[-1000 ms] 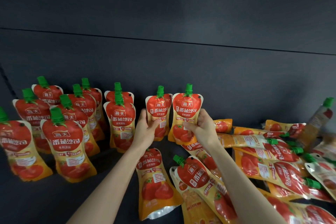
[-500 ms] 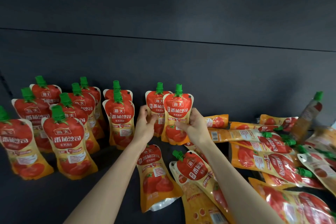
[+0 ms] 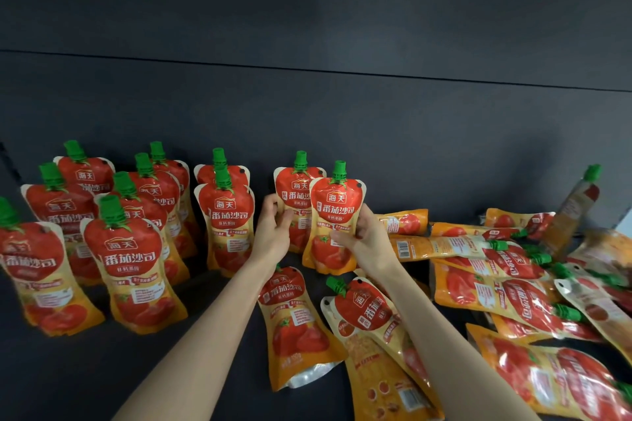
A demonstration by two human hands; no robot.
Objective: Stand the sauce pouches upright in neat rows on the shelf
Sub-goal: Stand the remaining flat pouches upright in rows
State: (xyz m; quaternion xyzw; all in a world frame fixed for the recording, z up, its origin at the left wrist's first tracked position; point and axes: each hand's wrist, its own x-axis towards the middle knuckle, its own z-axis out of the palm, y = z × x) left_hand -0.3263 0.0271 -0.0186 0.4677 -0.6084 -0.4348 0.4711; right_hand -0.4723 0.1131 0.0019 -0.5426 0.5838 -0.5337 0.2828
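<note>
Red and orange tomato sauce pouches with green caps fill a dark shelf (image 3: 85, 386). Several stand upright in rows at the left (image 3: 126, 260). My right hand (image 3: 367, 243) grips an upright pouch (image 3: 333, 215) by its right edge, just in front and right of another upright pouch (image 3: 295, 188). My left hand (image 3: 273, 232) pinches that rear pouch at its left edge. Two pouches lie flat below my hands: one straight (image 3: 294, 325), one angled (image 3: 369, 314).
A heap of fallen pouches (image 3: 513, 294) covers the shelf's right side, with one pouch (image 3: 578, 205) leaning against the dark back wall (image 3: 342, 113). A pair of upright pouches (image 3: 225, 215) stands just left of my left hand.
My right hand has carried its pouch leftward and slightly forward, so it now overlaps the front right of the pouch my left hand holds. The left hand has stayed on its pouch.
</note>
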